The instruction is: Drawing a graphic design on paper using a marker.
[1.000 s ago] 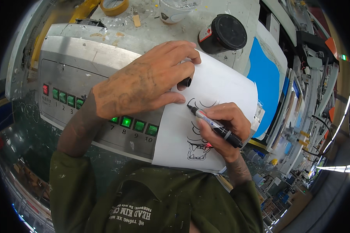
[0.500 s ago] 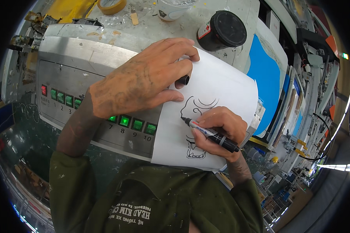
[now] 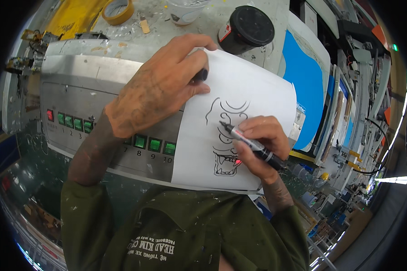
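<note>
A white sheet of paper (image 3: 262,86) lies over a metal control panel and carries a black line drawing (image 3: 225,165) of a face with an open, fanged mouth. My right hand (image 3: 269,142) grips a grey-and-black marker pen (image 3: 254,147), its dark tip near the drawing's upper left part. Whether the tip touches the paper I cannot tell. At the sheet's upper left edge, my left hand (image 3: 153,88) is closed around a black marker cap (image 3: 201,76), with its fingers partly covering the cap.
Green and red push buttons (image 3: 140,142) line the panel (image 3: 90,95) on the left. Beyond the paper stand a black lidded tub (image 3: 252,27), a clear plastic cup (image 3: 185,12), a roll of yellow tape (image 3: 117,11) and a small wooden stick (image 3: 144,25). A blue sheet (image 3: 305,90) lies right.
The marker tip has come off the end of the left contour line and shifted up and right across the drawing. More of the face now shows. My left hand has tilted the cap.
</note>
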`<action>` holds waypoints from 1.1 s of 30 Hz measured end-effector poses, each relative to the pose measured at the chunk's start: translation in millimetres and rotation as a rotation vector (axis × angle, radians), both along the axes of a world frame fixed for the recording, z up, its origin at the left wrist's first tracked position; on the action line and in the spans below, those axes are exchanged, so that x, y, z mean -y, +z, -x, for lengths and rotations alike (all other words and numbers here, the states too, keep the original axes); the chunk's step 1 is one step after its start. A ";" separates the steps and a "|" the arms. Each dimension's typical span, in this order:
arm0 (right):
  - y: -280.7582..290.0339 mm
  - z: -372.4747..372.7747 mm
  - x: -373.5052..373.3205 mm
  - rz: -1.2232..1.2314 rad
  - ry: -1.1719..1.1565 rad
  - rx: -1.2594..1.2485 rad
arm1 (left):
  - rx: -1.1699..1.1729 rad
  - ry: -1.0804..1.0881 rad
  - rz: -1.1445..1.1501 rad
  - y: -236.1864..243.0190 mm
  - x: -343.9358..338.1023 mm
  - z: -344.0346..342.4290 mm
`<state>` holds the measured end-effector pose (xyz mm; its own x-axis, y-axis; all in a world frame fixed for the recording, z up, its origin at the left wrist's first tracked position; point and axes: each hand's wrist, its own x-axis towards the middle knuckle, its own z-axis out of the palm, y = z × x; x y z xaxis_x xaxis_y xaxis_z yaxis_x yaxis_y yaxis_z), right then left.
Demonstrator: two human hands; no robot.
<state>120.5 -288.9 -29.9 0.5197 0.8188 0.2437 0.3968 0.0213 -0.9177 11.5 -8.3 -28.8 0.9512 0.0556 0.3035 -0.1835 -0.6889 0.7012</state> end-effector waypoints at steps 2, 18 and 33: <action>-7.6 -5.5 -1.4 -0.075 -0.053 0.007 | -0.110 0.042 0.160 5.2 1.9 2.8; -9.3 -7.8 89.5 -0.104 -0.305 -0.120 | -0.096 -0.163 -0.226 9.9 -2.7 3.6; 26.5 12.8 23.2 0.022 -0.201 0.054 | -0.102 -0.147 -0.270 9.7 0.8 5.9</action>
<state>107.6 -312.1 -3.3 0.6598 0.7053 0.2592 0.4400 -0.0831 -0.8941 5.7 -9.2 -19.1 0.9694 -0.1542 0.1911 -0.2329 -0.8239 0.5167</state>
